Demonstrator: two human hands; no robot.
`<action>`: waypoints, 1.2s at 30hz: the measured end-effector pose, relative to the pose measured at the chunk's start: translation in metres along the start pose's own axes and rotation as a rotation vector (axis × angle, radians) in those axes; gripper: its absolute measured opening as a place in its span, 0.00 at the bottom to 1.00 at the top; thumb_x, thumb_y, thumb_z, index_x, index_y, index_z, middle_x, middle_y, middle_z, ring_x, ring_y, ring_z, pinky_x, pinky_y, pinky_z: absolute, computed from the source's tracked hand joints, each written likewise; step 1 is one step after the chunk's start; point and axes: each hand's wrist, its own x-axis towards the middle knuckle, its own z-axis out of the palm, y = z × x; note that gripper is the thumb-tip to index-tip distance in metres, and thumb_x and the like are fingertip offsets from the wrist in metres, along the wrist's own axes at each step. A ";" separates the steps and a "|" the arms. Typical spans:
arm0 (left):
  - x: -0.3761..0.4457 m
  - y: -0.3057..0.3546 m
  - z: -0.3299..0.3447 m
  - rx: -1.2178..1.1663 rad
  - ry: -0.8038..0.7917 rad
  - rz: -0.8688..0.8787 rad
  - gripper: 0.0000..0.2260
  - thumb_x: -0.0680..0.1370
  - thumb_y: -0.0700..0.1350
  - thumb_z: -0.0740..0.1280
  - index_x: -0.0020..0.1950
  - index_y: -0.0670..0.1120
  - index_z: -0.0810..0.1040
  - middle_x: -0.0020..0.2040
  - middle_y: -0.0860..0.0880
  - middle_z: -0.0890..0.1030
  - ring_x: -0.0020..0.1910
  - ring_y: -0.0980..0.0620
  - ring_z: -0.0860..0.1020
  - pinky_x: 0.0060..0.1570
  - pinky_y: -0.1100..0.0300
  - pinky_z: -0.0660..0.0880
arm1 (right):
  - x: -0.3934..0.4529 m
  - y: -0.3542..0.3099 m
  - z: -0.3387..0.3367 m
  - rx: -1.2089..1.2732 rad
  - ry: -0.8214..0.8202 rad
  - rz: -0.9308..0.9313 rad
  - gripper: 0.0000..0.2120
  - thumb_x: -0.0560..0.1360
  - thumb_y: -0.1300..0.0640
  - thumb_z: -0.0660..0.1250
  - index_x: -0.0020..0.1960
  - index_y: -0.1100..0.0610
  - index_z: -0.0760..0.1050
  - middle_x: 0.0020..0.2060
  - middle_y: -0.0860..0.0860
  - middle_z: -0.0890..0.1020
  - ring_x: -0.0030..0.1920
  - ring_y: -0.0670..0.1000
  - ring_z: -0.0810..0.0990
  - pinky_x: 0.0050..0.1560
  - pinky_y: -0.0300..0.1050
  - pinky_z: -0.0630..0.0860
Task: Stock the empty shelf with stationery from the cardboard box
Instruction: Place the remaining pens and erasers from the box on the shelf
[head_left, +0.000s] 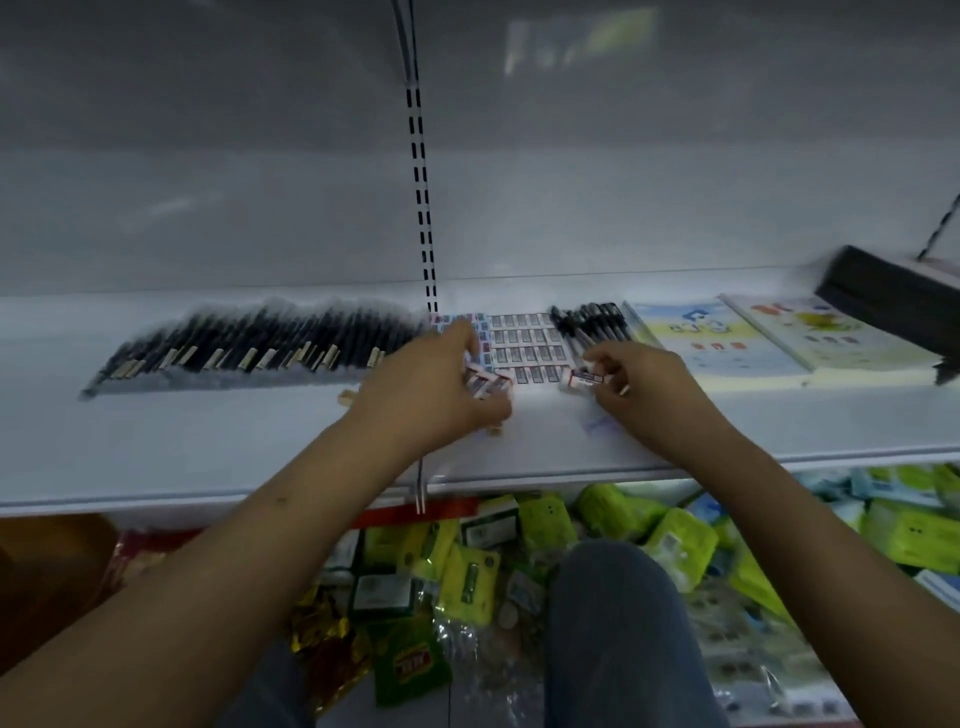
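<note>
On the white shelf (208, 441) lies a long row of dark pens (260, 343) at the left. Rows of small erasers (527, 345) sit in the middle, with a bunch of black pens (592, 319) just right of them. My left hand (431, 389) grips several small erasers (485, 384) at the front left of those rows. My right hand (644, 384) pinches one eraser (584, 378) at the front right of the rows, low over the shelf. The cardboard box is out of view.
Two picture books (727, 338) lie flat at the right of the shelf, and a black box (893, 306) sits at the far right. A slotted upright (423, 208) runs up the back wall. Green and yellow packets (597, 530) fill the shelf below, by my knee (618, 623).
</note>
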 end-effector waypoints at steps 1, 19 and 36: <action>0.008 0.012 0.011 0.059 -0.008 0.017 0.23 0.72 0.62 0.70 0.59 0.51 0.68 0.43 0.52 0.76 0.39 0.51 0.76 0.37 0.55 0.74 | 0.001 0.003 -0.006 -0.046 -0.006 0.004 0.13 0.74 0.63 0.68 0.58 0.60 0.79 0.48 0.55 0.82 0.45 0.54 0.79 0.45 0.41 0.71; 0.048 0.020 0.028 0.192 -0.318 0.355 0.20 0.74 0.54 0.73 0.63 0.54 0.75 0.56 0.54 0.73 0.52 0.54 0.73 0.52 0.55 0.74 | 0.006 -0.002 0.005 -0.137 -0.183 -0.077 0.10 0.74 0.46 0.70 0.49 0.52 0.81 0.43 0.48 0.82 0.44 0.48 0.80 0.48 0.47 0.79; 0.043 -0.016 0.047 0.015 -0.046 0.423 0.07 0.75 0.48 0.73 0.53 0.50 0.83 0.49 0.53 0.80 0.49 0.56 0.75 0.51 0.61 0.73 | 0.015 -0.005 0.025 0.026 -0.183 -0.146 0.04 0.73 0.58 0.71 0.46 0.52 0.78 0.46 0.49 0.77 0.44 0.47 0.77 0.48 0.40 0.74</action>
